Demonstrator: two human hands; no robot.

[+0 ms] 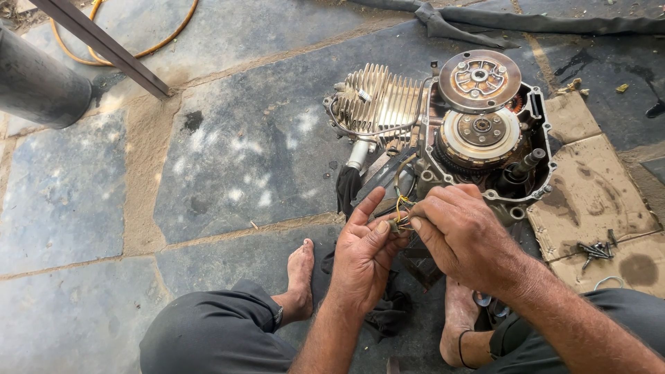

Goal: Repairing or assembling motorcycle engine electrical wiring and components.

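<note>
Pinching thin yellow wires (402, 205) between both hands just in front of an opened motorcycle engine (443, 125) on a stone floor (228, 152); left hand (366, 246) half-open, fingertips steadying a small connector (393, 225), right hand (463, 232) closed on the strands. Best worked close to the connector, without tugging; loose bolts (594, 251) on cardboard (589, 194) nearby

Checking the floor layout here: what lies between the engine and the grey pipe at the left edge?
In the head view, only bare stone floor lies between the engine and the grey pipe; a dark metal bar slants beside the pipe.
</note>
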